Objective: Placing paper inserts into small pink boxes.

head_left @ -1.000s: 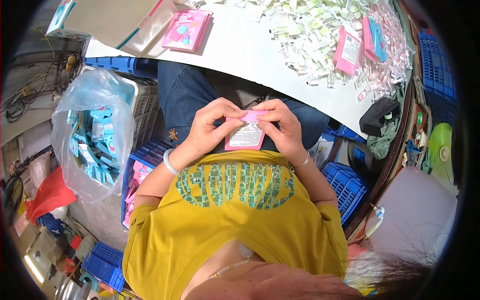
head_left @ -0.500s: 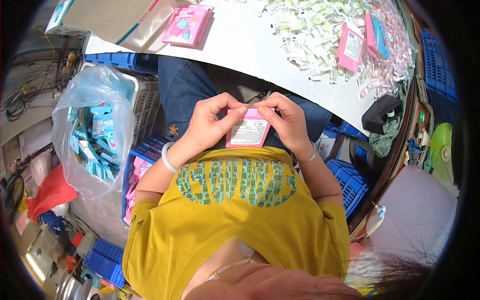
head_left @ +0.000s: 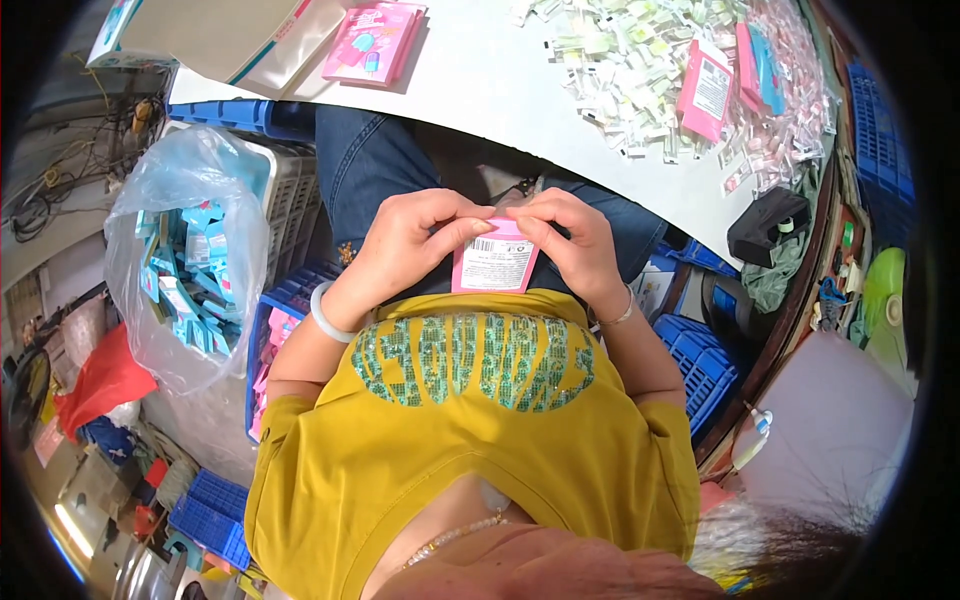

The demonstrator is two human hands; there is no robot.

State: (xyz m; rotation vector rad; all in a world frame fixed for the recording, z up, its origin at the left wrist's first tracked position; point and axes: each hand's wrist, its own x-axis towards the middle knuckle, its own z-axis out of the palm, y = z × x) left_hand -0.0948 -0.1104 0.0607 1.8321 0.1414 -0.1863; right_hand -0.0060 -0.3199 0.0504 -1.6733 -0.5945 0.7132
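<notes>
Above my lap I hold a small pink packet (head_left: 497, 262) with a white printed label and a barcode facing up. My left hand (head_left: 425, 232) pinches its upper left edge between thumb and fingers. At the upper right edge, my right hand (head_left: 563, 235) pinches it the same way. The two hands nearly meet along the top of the packet. Whether that top edge is sealed or parted is hidden by my fingertips.
The white table (head_left: 480, 100) holds a pink pack (head_left: 372, 45), a heap of small clear sachets (head_left: 640, 75) and another pink packet (head_left: 707, 92). Left stands a plastic-lined crate of blue packets (head_left: 195, 275), beside a blue basket (head_left: 300, 290) with pink packets. A black box (head_left: 768, 228) sits at the table's right edge.
Both hands keep their pinch on the pink packet's top edge. My fingers have shifted only slightly, and the packet stays in nearly the same place.
</notes>
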